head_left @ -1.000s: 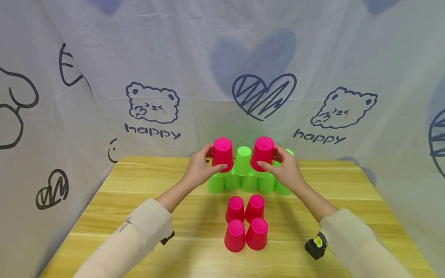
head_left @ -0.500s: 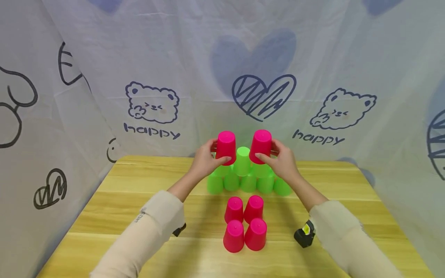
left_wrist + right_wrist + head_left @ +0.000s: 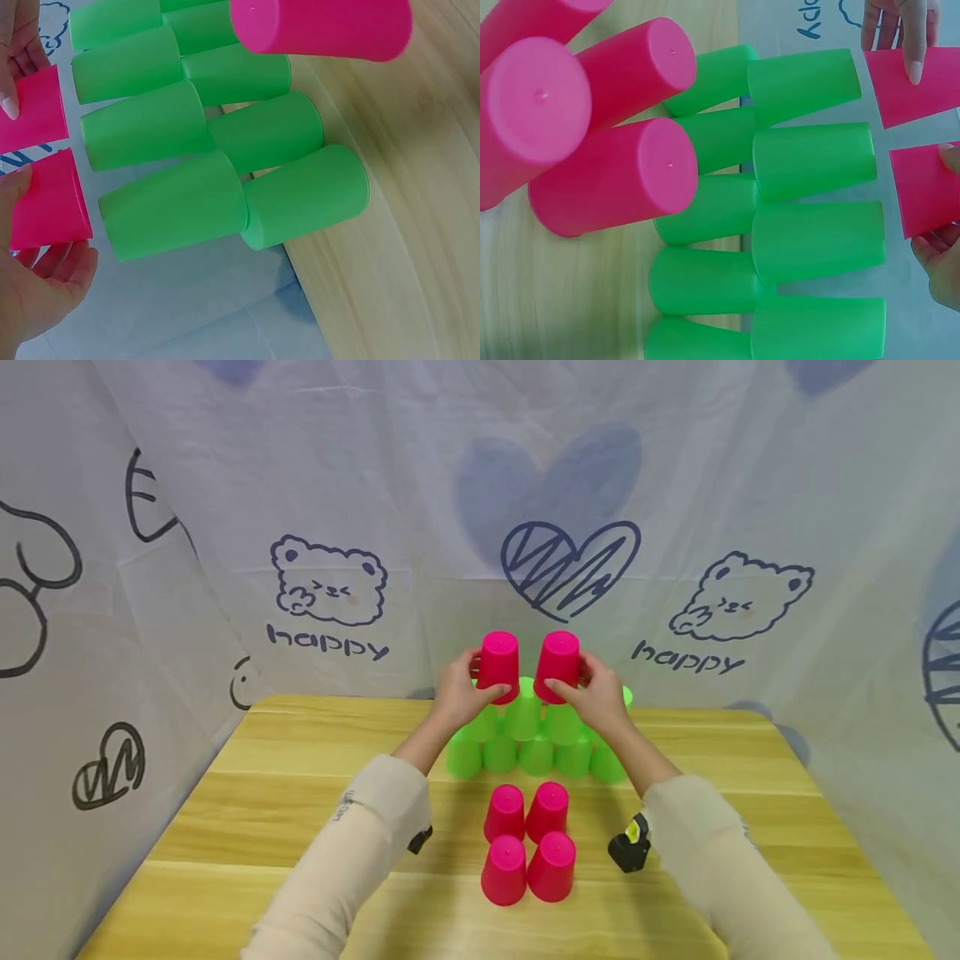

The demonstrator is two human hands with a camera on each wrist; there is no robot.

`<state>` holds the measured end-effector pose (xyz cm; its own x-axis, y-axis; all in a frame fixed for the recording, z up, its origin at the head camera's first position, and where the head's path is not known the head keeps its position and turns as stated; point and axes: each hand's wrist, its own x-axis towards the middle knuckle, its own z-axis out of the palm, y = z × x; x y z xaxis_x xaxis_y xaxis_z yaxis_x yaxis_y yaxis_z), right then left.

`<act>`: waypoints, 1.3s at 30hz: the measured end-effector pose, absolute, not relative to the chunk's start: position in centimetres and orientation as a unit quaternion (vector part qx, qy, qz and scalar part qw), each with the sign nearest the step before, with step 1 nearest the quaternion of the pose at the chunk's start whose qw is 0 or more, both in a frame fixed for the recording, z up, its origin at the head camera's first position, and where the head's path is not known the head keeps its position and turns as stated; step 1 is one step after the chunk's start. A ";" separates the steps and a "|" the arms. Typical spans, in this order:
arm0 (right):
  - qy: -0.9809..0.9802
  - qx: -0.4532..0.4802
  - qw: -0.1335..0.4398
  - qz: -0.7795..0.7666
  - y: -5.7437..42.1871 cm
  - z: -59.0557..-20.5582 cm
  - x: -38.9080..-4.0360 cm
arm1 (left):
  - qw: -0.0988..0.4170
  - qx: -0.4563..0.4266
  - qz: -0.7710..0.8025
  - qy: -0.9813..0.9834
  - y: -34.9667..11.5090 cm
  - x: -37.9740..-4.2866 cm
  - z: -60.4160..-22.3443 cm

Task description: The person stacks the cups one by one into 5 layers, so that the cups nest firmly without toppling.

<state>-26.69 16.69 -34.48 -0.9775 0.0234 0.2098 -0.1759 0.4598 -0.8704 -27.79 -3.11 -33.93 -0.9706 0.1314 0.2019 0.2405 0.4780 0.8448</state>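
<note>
My left hand (image 3: 457, 697) grips an upside-down pink cup (image 3: 499, 668), thumb on the near side and fingers behind. A second pink cup (image 3: 558, 668), also upside down, is gripped the same way by my right hand (image 3: 602, 697). Both are held side by side over the wall of green cups (image 3: 523, 714), with a small gap between them. In the left wrist view a strip of backdrop shows between the held pink cup (image 3: 52, 206) and the upper green cups (image 3: 176, 202). The green cups stand upside down in two rows, the upper resting on the lower.
Several pink cups (image 3: 552, 868) stand upside down in a close cluster on the wooden table (image 3: 300, 827), nearer than the green stack. A white cloth backdrop (image 3: 420, 485) with drawings hangs right behind the table's far edge.
Both hands have risen with their pink cups and moved inward, bringing the two cups closer together above the green cups. The green stack and the pink cluster stay put.
</note>
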 end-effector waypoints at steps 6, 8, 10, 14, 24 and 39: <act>-0.847 0.040 0.090 0.522 16.3 -34.5 -27.2 | 0.057 -0.085 -0.505 -0.857 -2.8 -28.3 -34.2; -0.845 0.040 0.090 0.525 16.3 -34.5 -27.3 | 0.058 -0.080 -0.505 -0.857 -2.8 -28.5 -34.2; -0.844 0.040 0.087 0.528 16.3 -34.5 -27.4 | 0.060 -0.077 -0.504 -0.858 -2.8 -28.6 -34.2; -0.842 0.035 0.076 0.533 16.3 -34.4 -27.6 | 0.060 -0.074 -0.503 -0.859 -2.7 -28.7 -34.2; -0.841 0.022 0.061 0.536 16.3 -34.8 -28.1 | 0.057 -0.077 -0.504 -0.858 -2.4 -29.0 -34.7; -0.842 0.020 0.058 0.536 16.3 -34.9 -28.1 | 0.053 -0.063 -0.512 -0.855 -2.2 -29.3 -34.7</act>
<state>-28.10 16.32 -34.87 -0.9925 0.0289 0.1187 -0.0954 0.4236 -0.9008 -29.26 -2.18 -34.73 -0.9863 0.0540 0.1556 0.1626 0.4673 0.8690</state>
